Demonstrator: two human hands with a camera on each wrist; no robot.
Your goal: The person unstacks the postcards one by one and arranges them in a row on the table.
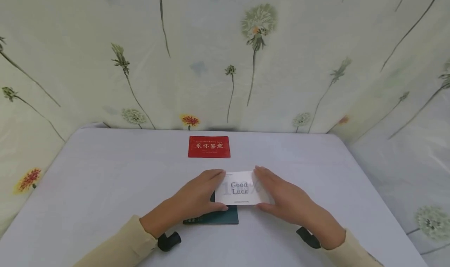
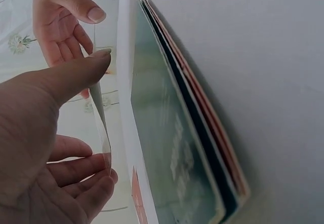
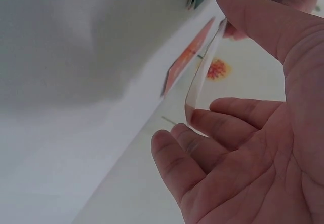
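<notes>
A white card (image 1: 240, 188) printed "Good Luck" is held level above the table between both hands. The left hand (image 1: 200, 193) grips its left edge, thumb on the near side and fingers at the far side. At the opposite edge the right hand (image 1: 288, 196) holds it the same way. Below and partly hidden by the card and left hand lies a stack of cards (image 1: 221, 217) with a dark green one on top. In the left wrist view that stack (image 2: 162, 112) shows several layers, and the white card (image 2: 100, 112) appears edge-on, slightly bowed.
Toward the back of the white-covered table (image 1: 105, 173) a red card (image 1: 209, 152) with white lettering lies flat. A flower-printed cloth (image 1: 197, 91) hangs behind the table. Black wrist straps (image 1: 169, 241) show below the sleeves.
</notes>
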